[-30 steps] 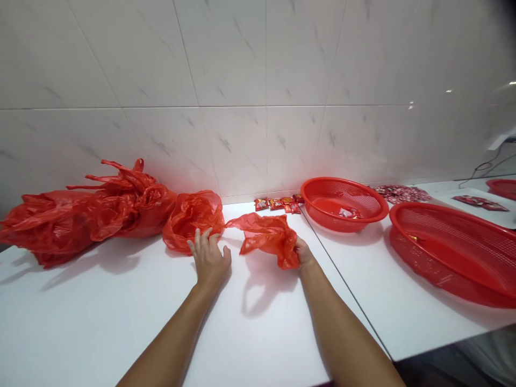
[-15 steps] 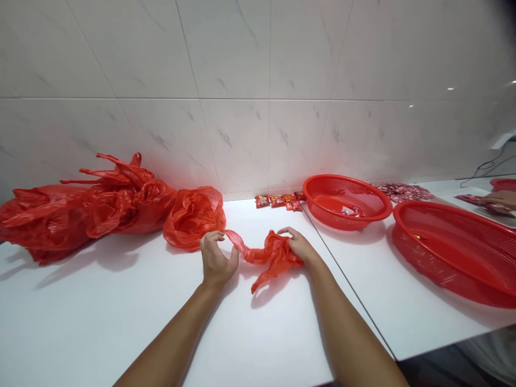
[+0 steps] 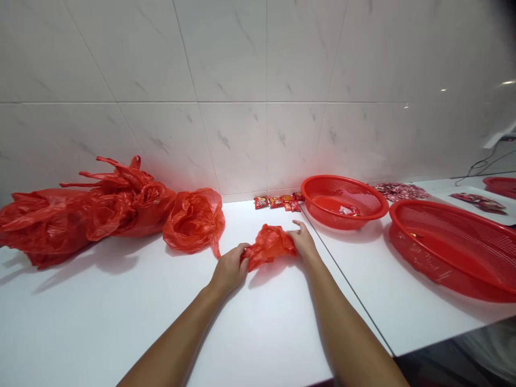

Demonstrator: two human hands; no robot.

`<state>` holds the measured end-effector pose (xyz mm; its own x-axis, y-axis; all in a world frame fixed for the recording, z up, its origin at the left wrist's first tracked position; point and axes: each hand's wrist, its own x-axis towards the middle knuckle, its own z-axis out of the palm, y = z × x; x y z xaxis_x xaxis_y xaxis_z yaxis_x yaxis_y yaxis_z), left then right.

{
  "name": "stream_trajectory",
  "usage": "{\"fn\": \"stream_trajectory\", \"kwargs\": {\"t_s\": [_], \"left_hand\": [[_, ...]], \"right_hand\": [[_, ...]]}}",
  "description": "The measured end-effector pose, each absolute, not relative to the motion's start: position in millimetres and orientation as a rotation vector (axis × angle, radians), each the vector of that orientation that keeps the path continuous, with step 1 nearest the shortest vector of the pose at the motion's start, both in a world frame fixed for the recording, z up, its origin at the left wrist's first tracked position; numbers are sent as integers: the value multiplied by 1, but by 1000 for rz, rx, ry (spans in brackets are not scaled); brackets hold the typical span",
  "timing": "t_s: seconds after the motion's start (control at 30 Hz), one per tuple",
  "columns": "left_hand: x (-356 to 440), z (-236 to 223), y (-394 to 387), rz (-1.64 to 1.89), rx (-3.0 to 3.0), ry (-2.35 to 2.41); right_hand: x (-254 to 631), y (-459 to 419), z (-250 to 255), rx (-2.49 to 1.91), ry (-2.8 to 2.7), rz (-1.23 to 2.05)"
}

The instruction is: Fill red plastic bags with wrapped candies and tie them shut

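Between my two hands a crumpled red plastic bag (image 3: 271, 246) is held just over the white table (image 3: 258, 328). My left hand (image 3: 230, 269) pinches its left end, fingers closed on the thin plastic. At the opposite side my right hand (image 3: 303, 242) grips the bag's edge, with the index finger stretched away. Just left of my left hand, an opened red plastic bag (image 3: 193, 220) rests on the table, one strip of it hanging toward my fingers.
Bulging red bags (image 3: 116, 207) lie at the left. Several small red packets (image 3: 276, 202) line the wall. Right of them stand a round red basket (image 3: 346, 219) and a larger red basket (image 3: 447, 269), with a patterned pile (image 3: 401, 191) behind. A white tray (image 3: 510, 212) holds packets.
My left hand has left the long strip beside the opened bag and moved right onto the crumpled bag. A co-worker's hand at the far right has gone from view.
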<state>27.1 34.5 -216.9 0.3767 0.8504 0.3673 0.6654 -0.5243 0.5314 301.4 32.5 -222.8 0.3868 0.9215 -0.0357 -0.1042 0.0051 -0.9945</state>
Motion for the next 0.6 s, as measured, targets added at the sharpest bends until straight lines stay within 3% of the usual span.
{"fn": "stream_trajectory", "kwargs": {"t_s": [0.17,0.37,0.6], "left_hand": [[21,-216,46,1090,2098,1668],[24,-217,43,1194,1914,1669],[15,-218,62,1352,1701,1569]], "right_hand": [[279,15,-200,-1312,-1055,436],[224,1,-202,-1477,-1782,594],[242,17,-226,-1820,-1613,458]]}}
